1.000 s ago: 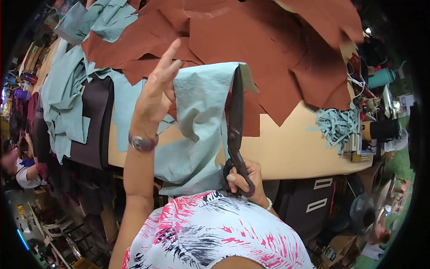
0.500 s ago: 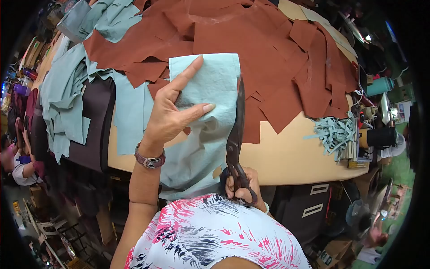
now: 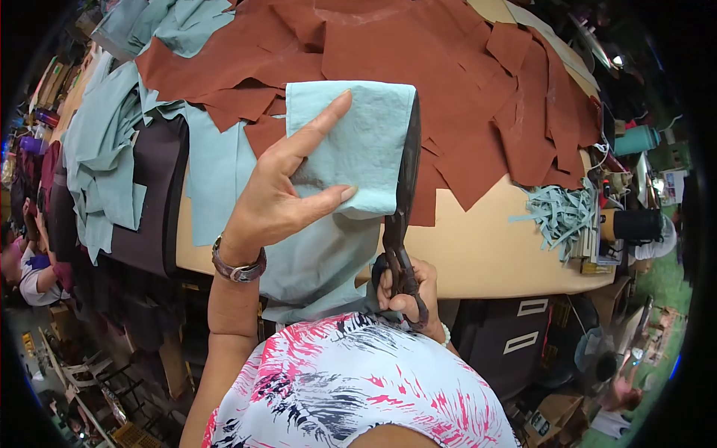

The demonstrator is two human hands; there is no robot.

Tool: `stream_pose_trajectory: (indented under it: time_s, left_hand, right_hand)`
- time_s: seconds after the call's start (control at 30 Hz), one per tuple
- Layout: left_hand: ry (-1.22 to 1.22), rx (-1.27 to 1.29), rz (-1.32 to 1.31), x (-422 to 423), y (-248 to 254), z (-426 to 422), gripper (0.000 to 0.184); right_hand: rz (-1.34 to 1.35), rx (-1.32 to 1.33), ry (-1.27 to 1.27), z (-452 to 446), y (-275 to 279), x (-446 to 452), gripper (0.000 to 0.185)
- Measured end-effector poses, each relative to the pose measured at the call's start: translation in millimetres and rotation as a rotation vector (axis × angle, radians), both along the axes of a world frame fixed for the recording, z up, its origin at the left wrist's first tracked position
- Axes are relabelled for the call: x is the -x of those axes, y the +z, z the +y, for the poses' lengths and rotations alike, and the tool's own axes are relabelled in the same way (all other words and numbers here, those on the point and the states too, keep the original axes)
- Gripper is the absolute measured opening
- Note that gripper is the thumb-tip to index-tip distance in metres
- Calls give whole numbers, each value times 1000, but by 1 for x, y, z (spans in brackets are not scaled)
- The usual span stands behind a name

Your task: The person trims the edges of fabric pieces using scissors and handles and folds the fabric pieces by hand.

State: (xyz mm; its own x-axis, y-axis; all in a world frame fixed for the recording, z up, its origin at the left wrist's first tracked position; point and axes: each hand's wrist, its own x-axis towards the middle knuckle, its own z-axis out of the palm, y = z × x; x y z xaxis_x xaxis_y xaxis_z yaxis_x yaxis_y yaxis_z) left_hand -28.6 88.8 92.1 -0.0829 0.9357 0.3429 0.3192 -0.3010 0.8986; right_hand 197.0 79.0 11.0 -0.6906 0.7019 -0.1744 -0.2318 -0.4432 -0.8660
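My left hand grips a piece of light blue leather-like material, thumb and index finger stretched across its face, the other fingers hidden behind it. The piece's lower part hangs down toward my lap. In my right hand is a large pair of dark scissors, my fingers through the handle loops. Its blades point away from me along the right edge of the blue piece, partly covered by it. How far apart the blades are I cannot tell.
Reddish-brown sheets spread over the tan table. More light blue sheets drape at the left. A pile of thin blue strips lies at the right, near a teal bottle. Another person is at far left.
The held blue piece has shifted slightly up and right, and its top portion now folds over more squarely. My scissors have moved slightly up and right with their blades along its edge.
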Motion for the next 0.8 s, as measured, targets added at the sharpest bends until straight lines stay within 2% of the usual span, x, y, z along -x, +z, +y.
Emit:
stream_pose_trajectory:
  time_s: [0.8]
  left_hand:
    - [-6, -14, -20, -9, -4, -2, 75]
  right_hand:
    - [35, 35, -34, -2, 3, 3, 54]
